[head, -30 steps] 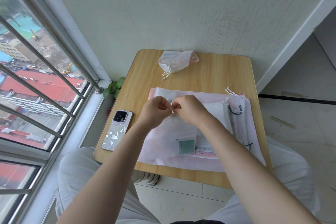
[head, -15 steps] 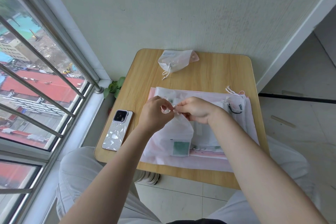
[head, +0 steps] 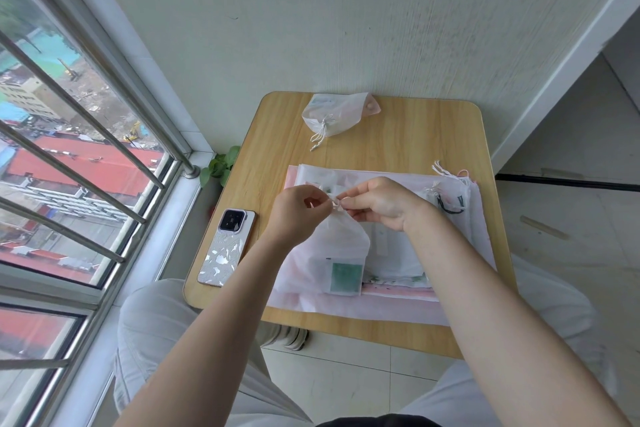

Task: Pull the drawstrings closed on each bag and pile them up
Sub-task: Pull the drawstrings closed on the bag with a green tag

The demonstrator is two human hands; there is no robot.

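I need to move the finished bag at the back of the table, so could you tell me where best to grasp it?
Pinch the closed bag at its gathered neck, coming from the near side: the fabric bunches there into a narrow waist, and the cords trail toward you.

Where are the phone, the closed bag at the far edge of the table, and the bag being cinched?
phone (head: pixel 227 246): head view, middle of its back.
closed bag (head: pixel 337 111): head view, its body.
cinched bag (head: pixel 341 246): head view, its front below the gathered neck.
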